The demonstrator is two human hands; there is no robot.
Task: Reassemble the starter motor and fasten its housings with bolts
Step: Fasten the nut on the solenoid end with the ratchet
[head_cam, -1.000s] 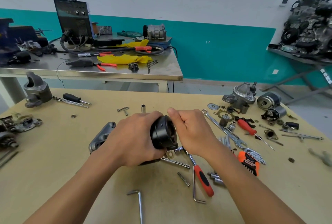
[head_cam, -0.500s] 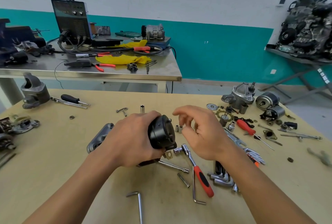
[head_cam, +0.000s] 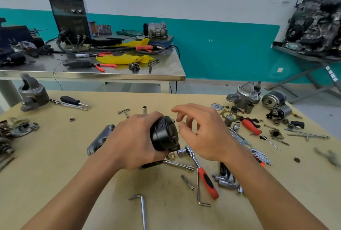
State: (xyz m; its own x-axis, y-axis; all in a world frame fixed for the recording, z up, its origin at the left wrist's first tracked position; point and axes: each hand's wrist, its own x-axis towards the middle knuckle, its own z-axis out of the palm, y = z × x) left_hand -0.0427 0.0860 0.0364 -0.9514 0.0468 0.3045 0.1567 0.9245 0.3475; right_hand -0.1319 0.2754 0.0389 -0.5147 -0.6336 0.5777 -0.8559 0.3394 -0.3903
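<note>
While wrapped round the motor [head_cam: 164, 133], left hand [head_cam: 129, 141]: grasping the black body firm, fingers curled over the top, pinning it on its side against the bench [head_cam: 55, 165].
Right hand [head_cam: 206, 137]: released, fingers loosely bent, nothing visible between them, hovering just beside the end cap, not touching.
Motor: lying mid-bench, black end cap facing right, silver nose [head_cam: 99, 140] poking out left past the knuckles.
Bolt head [head_cam: 173, 121]: small silver one up at the cap's top edge; can't tell how far in.
Step, best guess: getting the cap bolts started by finger before reaching for a tool.
Doing it well: spin by fingertips first, back off at any bind, no forcing, no cross-threading. Bring every bolt up snug before the final pull, alternating sides for a flat seat. Clamp the body hard with the left when tightening.
Ratchet [head_cam: 201, 170]: red handle, socket end right beside the motor, easy grab for the right hand.
Spare bolt [head_cam: 187, 182]: loose on the bench near the ratchet handle, probably next in.
Hex keys [head_cam: 224, 180]: pile just right of the ratchet, beside the right forearm.
Watch out: loads of small bits over on the right, easy to knock about when reaching.
</note>
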